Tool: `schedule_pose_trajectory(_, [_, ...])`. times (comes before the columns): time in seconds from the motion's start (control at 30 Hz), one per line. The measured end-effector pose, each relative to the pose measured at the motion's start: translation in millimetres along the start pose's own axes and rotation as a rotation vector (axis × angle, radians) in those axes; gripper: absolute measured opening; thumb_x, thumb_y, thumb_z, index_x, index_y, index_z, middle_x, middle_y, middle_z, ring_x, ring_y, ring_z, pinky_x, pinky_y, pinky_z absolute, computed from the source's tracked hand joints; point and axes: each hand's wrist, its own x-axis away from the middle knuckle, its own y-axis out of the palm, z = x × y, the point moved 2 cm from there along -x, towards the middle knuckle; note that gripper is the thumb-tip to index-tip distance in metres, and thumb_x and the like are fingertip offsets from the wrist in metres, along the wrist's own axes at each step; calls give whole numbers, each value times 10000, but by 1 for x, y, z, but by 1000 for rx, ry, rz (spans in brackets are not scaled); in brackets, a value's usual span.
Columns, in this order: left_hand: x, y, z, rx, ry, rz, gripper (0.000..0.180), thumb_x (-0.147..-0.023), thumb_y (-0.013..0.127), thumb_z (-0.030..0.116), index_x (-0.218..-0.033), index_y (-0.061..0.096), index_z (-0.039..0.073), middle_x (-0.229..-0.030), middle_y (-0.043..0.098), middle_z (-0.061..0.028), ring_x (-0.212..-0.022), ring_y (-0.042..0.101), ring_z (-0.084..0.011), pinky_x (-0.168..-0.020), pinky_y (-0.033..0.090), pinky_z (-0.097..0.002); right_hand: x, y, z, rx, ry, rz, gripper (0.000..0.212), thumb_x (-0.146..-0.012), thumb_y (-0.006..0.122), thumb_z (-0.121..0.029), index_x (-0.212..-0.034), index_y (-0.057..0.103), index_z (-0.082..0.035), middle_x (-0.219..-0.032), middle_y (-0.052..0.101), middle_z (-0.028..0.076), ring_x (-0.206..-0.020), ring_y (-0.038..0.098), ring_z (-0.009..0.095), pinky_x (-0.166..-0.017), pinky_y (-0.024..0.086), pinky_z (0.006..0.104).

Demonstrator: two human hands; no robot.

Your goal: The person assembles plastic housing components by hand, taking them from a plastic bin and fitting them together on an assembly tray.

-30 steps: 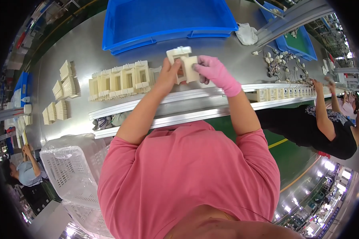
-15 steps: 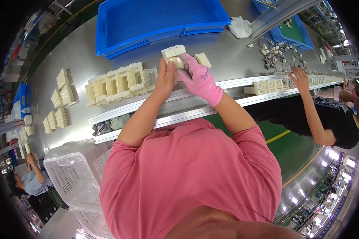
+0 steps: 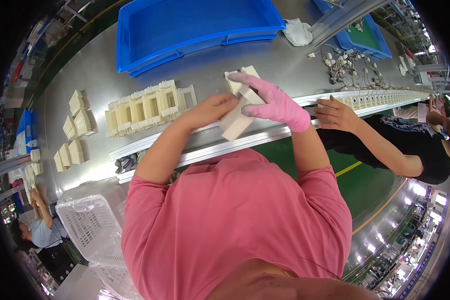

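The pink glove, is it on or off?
On: the pink glove covers the right hand down to the wrist, while the left hand is bare.

Matt plastic block (image 3: pixel 236 124), smooth glossy metal table (image 3: pixel 200 70)

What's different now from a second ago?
The cream plastic piece between the left hand and the pink-gloved right hand is now tilted and closer to the body. That right hand is spread wider. A co-worker's hand moved left, towards it. The blue bin, row of cream frames and white cloth stayed put.
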Motion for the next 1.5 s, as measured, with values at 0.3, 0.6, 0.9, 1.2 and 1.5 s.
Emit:
schedule_pose_trajectory(0.3, [-13,-77,-36,-1740,-34,66,303,-693,506,37,-971,578,131,-1009,529,-118,-987,486,-275,-850,365,-377,72,-43,40,1591,298,455,263,-700,546,-165,-951,529,-88,-912,545,139,-880,509,293,-756,393,379])
schedule_pose_trajectory(0.6, [-31,-71,-24,-1681,256,10,92,-702,513,85,-793,527,75,-750,580,-101,-753,565,-279,-677,430,-360,-49,-32,129,1113,658,27,295,-716,543,-216,-955,490,-51,-895,586,129,-875,561,291,-725,440,393])
schedule_pose_trajectory(0.9, [0,-62,7,-274,172,809,179,-823,497,234,-914,506,81,-713,521,-12,-669,471,-130,-586,381,-291,-53,-39,134,1051,602,170,302,-732,564,-265,-913,503,-32,-852,592,153,-786,577,285,-690,457,382])
schedule_pose_trajectory(1.2, [-8,-3,-3,294,100,648,343,-903,372,336,-1152,384,100,-1010,504,-54,-931,490,-122,-744,415,-278,-39,21,38,-52,487,58,187,-791,560,-193,-841,537,-14,-577,531,30,-518,510,77,-454,393,204])
schedule_pose_trajectory(1.5, [-10,-6,-18,-53,461,647,425,-928,241,392,-1209,331,86,-1118,449,-67,-994,462,-140,-821,388,-257,-28,52,44,467,-157,508,448,-747,588,-100,-1144,391,-34,-600,464,52,-497,473,173,-480,386,288])
